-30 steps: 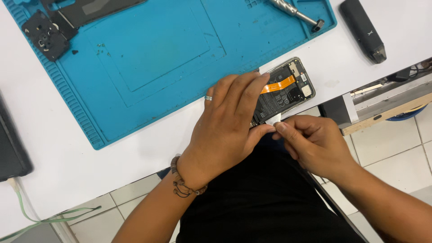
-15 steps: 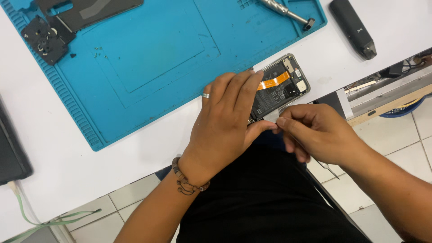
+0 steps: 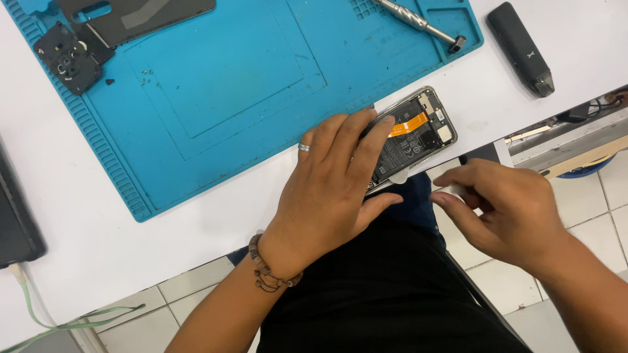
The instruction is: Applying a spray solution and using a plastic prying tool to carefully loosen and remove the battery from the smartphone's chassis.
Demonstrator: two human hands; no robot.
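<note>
At the far left edge a dark flat device [image 3: 16, 222] lies on the white table [image 3: 78, 196], with a pale green cable [image 3: 59, 320] trailing off below it. A blue work mat [image 3: 216, 85] covers the upper middle of the table. On its top left corner rest a black camera-frame part [image 3: 69, 57] and a dark back cover [image 3: 140, 14]; on its top right corner lies a metal screwdriver [image 3: 418, 23].

The left hand [image 3: 330, 189], with a ring on one finger and a beaded bracelet [image 3: 268, 271] at the wrist, lies palm down with fingers extended and pressed flat on the near end of the opened phone [image 3: 412, 134]. The phone sits at the table's near edge, just right of the mat, tilted, its back removed so that the black battery and an orange flex strip show.

The right hand [image 3: 507, 212] is off the table edge, just beside the phone's lower right corner. Its thumb and fingers are curled together as in a pinch; what they hold, if anything, cannot be told.

At the upper right a black bar-shaped device [image 3: 522, 46] lies on the table, well apart from both hands.
</note>
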